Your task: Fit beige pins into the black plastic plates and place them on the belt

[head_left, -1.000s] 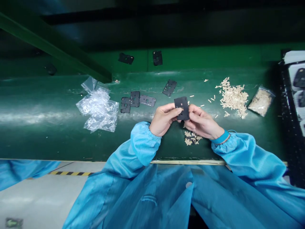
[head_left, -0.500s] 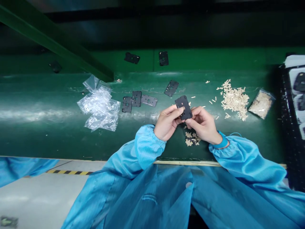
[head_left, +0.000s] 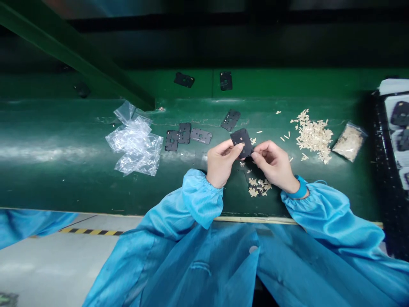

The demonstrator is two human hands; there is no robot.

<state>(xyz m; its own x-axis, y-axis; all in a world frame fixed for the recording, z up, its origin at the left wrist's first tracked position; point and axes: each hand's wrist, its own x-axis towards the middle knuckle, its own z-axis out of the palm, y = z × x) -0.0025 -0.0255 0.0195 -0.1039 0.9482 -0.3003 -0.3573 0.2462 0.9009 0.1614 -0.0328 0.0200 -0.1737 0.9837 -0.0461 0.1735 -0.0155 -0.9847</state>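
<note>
A small flat black plastic plate with cut-outs is held above the green belt. My left hand pinches its lower left edge with thumb and fingers. At the plate's lower right corner, the fingertips of my right hand are pressed together against it. Under my hands lies a small heap of beige bits.
Three more black plates lie left of my hands, another just behind, two on the far ledge. Crumpled clear bags sit at left. A pile of beige pieces and a filled bag lie right. A dark tray at right.
The black plate has tilted a little and shifted slightly left between my fingers. My right fingertips have moved down to its lower right corner. The view has drifted slightly.
</note>
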